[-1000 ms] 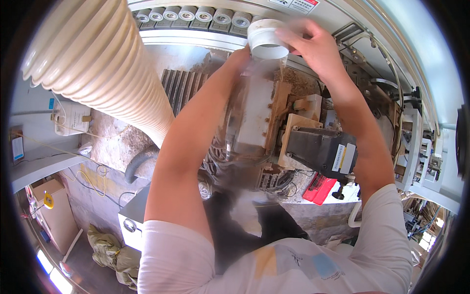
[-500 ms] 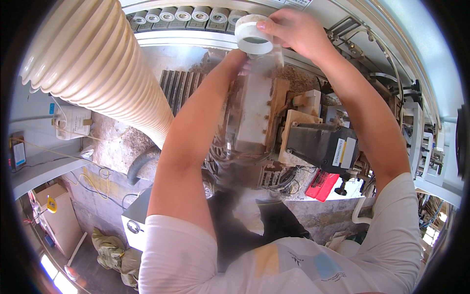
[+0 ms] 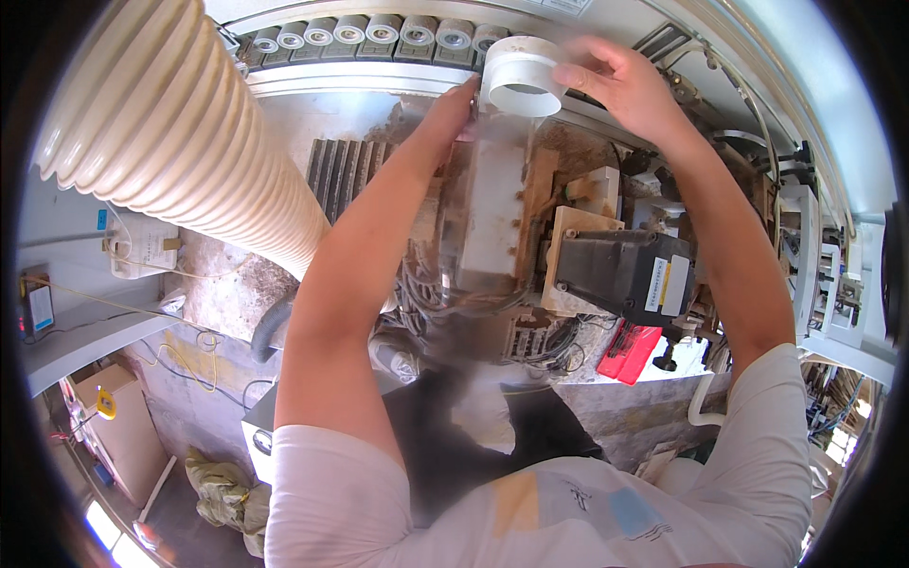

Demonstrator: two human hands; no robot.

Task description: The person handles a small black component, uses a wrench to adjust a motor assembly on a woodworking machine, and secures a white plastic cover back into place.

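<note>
A white round duct collar stands on the upper end of a clear, dusty cover over the machine. At the collar's right side is my right hand, its thumb at the collar's outer wall and its blurred fingers raised and apart. My left hand is on the left, just below the collar, against the edge of the clear cover. Its fingers are mostly hidden, so what they grip cannot be told. Through the cover a pale block with dusty edges shows.
A large cream ribbed hose slants across the left. Several rollers line the far rail. Right of the cover sits a black motor housing, with a red tray below it. Cables lie beside the cover.
The collar sits slightly further right and lower in view. My right hand has shifted right, its fingers lifting off the collar's rim. My left hand stays by the cover.
</note>
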